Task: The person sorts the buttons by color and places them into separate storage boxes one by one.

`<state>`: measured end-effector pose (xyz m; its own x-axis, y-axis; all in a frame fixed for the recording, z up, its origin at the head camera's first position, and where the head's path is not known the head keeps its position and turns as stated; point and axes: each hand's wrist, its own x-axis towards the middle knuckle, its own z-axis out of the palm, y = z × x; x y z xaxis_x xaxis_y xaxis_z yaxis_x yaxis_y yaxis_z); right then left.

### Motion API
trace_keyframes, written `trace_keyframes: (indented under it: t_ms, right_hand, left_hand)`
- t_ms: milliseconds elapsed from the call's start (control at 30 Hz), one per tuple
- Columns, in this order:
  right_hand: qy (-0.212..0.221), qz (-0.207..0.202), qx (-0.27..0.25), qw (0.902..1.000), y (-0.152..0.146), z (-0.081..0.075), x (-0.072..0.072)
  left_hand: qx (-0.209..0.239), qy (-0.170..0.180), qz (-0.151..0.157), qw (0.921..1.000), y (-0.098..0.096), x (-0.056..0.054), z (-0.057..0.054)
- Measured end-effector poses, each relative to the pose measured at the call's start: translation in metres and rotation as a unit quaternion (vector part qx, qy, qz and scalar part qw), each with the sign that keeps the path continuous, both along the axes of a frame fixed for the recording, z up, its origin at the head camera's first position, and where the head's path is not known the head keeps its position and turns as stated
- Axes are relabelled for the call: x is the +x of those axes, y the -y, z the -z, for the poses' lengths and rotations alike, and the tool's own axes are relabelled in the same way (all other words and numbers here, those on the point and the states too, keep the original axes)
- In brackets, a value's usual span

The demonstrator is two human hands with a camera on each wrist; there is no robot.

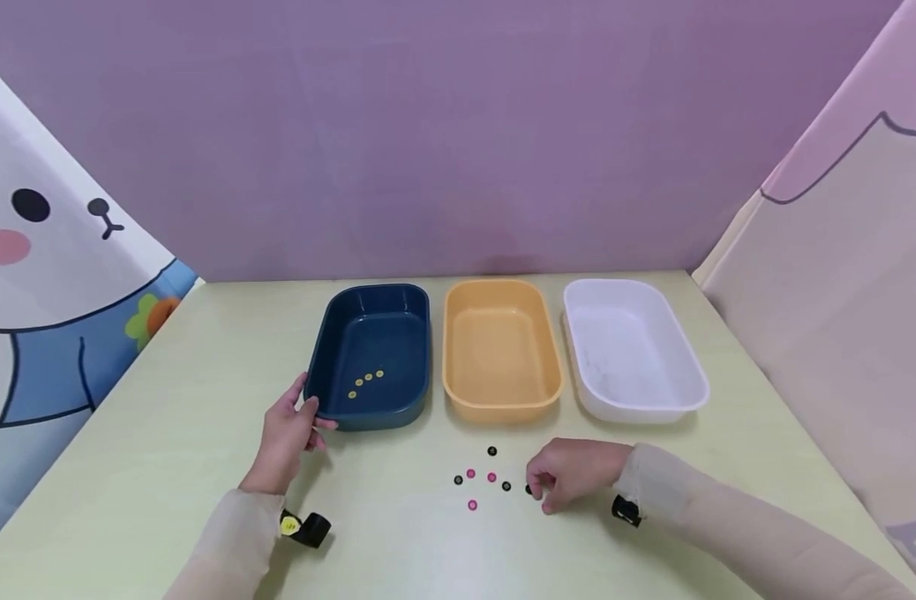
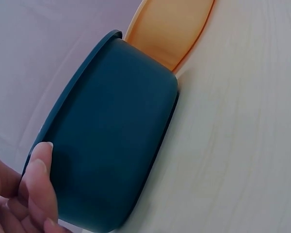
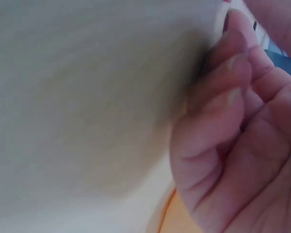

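Observation:
My left hand [image 1: 287,437] grips the near left corner of the dark blue tray [image 1: 382,419], thumb on the rim. In the left wrist view its fingers [image 2: 41,182] lie against the tray's outer wall [image 2: 106,126]. Several small yellow buttons [image 1: 359,382] lie in this tray. At the table's middle right, my right hand [image 1: 578,471] is low over the tabletop, fingers bent and thumb apart from the forefinger. A black button [image 1: 528,489] shows at its fingertips, partly hidden. Left of it lie other black buttons [image 1: 506,486] and pink buttons [image 1: 491,477].
An orange tray [image 1: 503,412] stands in the middle of the row and a white tray [image 1: 641,412] at its right. Behind the table [image 1: 397,533] hangs a purple cloth [image 1: 458,150]. Printed cloths [image 1: 825,275] flank both sides.

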<state>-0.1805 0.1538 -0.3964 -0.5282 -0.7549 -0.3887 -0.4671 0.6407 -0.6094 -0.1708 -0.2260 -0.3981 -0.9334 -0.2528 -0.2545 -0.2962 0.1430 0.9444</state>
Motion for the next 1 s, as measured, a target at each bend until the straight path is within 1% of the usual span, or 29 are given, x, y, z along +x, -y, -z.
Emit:
trace_keyframes:
  t_ms: [100, 167, 267, 367, 467, 533, 667, 833, 1000]
  right_hand:
    - [-0.036, -0.019, 0.004, 0.9992, 0.000, 0.000, 0.001]
    - [-0.056, -0.020, 0.009, 0.9982, 0.000, 0.000, 0.001]
    - [-0.099, -0.013, 0.026, 0.9947, 0.001, -0.001, 0.003]
    - [-0.145, 0.001, 0.047, 0.9883, 0.002, -0.001, 0.006]
    - [-0.165, 0.008, 0.059, 0.9845, 0.002, -0.001, 0.007]
    - [-0.160, 0.009, 0.058, 0.9854, 0.002, 0.000, 0.005]
    - [-0.128, 0.018, 0.043, 0.9907, -0.004, 0.003, 0.000]
    - [-0.084, 0.036, -0.006, 0.9958, -0.012, 0.006, -0.008]
    - [-0.040, 0.056, -0.054, 0.9962, -0.019, 0.007, -0.012]
  left_hand:
    - [0.004, -0.002, 0.002, 1.0000, -0.001, 0.000, -0.001]
    - [0.005, -0.003, 0.003, 1.0000, -0.001, 0.000, -0.001]
    - [0.008, -0.001, 0.002, 1.0000, -0.001, 0.002, -0.002]
    - [0.012, 0.003, -0.001, 0.9999, 0.000, 0.004, -0.002]
    - [0.014, 0.006, -0.003, 0.9999, 0.001, 0.006, -0.001]
    - [0.014, 0.007, -0.004, 0.9999, 0.001, 0.006, 0.000]
    - [0.015, 0.006, -0.004, 0.9999, 0.001, 0.004, 0.001]
    - [0.019, 0.009, -0.007, 0.9998, 0.000, 0.002, 0.001]
    - [0.024, -0.002, -0.006, 0.9997, 0.000, 0.002, 0.000]
